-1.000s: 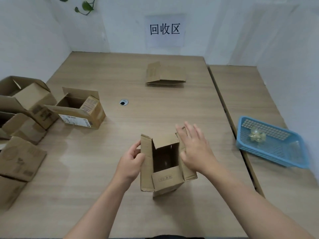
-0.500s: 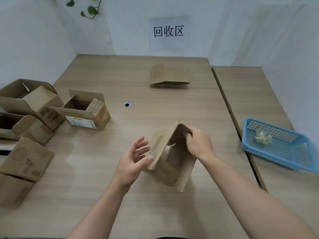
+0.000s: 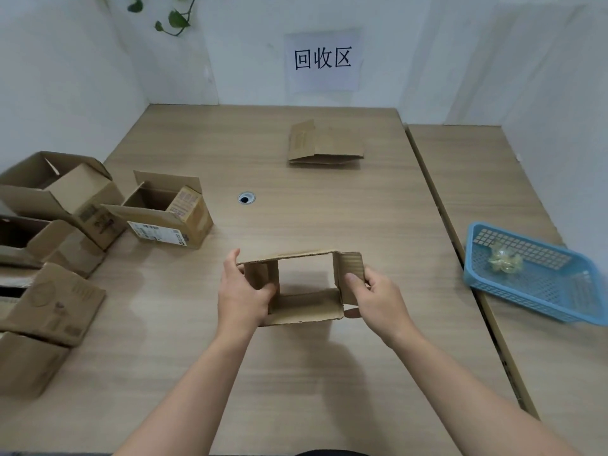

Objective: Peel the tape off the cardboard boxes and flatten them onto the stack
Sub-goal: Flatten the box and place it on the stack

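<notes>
The small brown box (image 3: 306, 306) gripped between my left hand (image 3: 241, 291) and right hand (image 3: 376, 299) at 6 o'clock is a hollow sleeve, open at both ends with its flaps out. The flattened stack (image 3: 325, 146) lies at 12 o'clock, and open boxes (image 3: 164, 212) crowd 9 to 10 o'clock.

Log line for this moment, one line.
left hand grips box left side | right hand grips right side | box open-ended, not flattened

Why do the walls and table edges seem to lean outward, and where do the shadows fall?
Head view: the wide-angle lens splays the edges of the table and the walls; soft light casts only faint shadows on the table beneath the cardboard box; the left hand and right hand gripping it look sharp, with no glare.
</notes>
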